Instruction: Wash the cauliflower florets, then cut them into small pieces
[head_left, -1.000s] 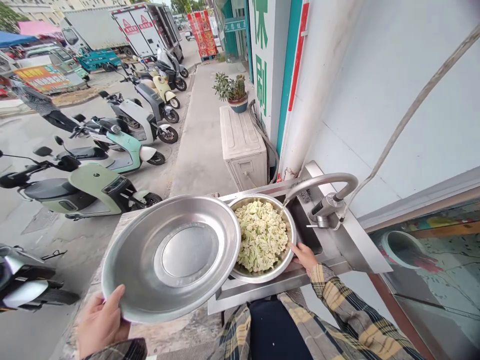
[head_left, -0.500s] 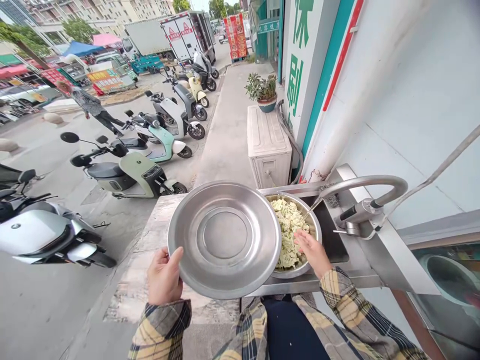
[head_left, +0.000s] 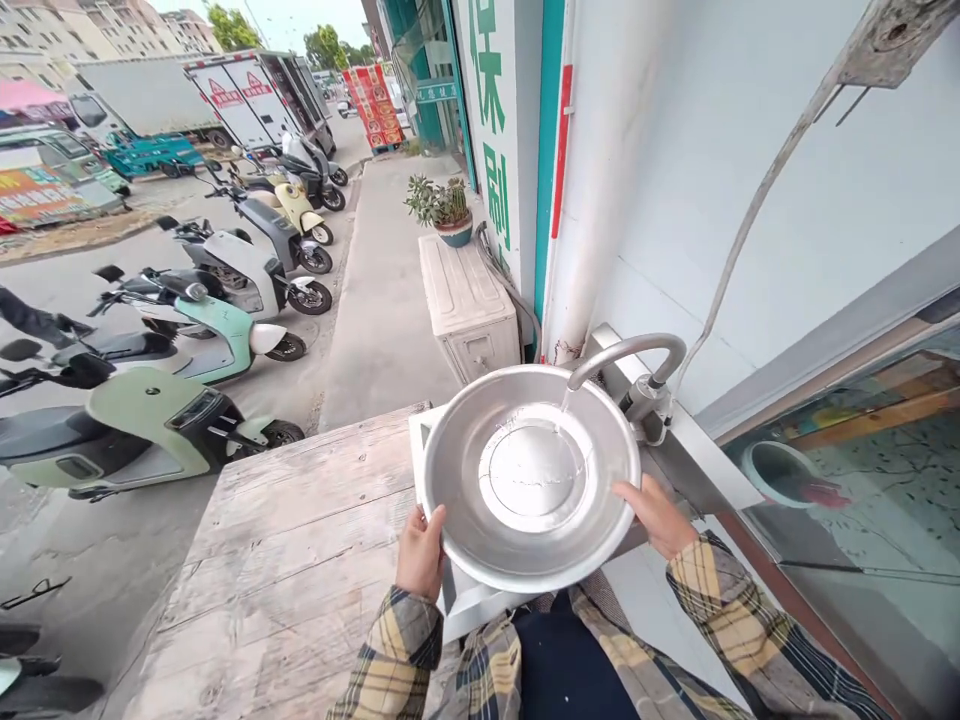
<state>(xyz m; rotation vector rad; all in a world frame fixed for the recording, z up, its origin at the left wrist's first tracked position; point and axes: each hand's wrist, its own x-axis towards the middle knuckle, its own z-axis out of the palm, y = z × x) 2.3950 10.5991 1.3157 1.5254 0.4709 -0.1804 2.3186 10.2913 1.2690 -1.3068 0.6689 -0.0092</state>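
Note:
A wide steel basin (head_left: 465,490) sits level over the small steel sink (head_left: 461,600), covering the bowl of cauliflower from view. My left hand (head_left: 421,550) grips its near-left rim, thumb on top. My right hand (head_left: 658,515) holds the right rim. A curved steel tap (head_left: 628,352) reaches over the basin and a thin stream of water falls onto the basin's flat middle, where it splashes.
A weathered wooden tabletop (head_left: 285,560) lies left of the sink. Behind stands a white box unit (head_left: 465,305) with a potted plant (head_left: 442,205) on it. Parked scooters (head_left: 135,425) line the pavement at left. A white wall and a glass window are at right.
The basin has moved right, from beside the cauliflower bowl to right over it under the tap. My right hand left the cauliflower and took the basin's right rim.

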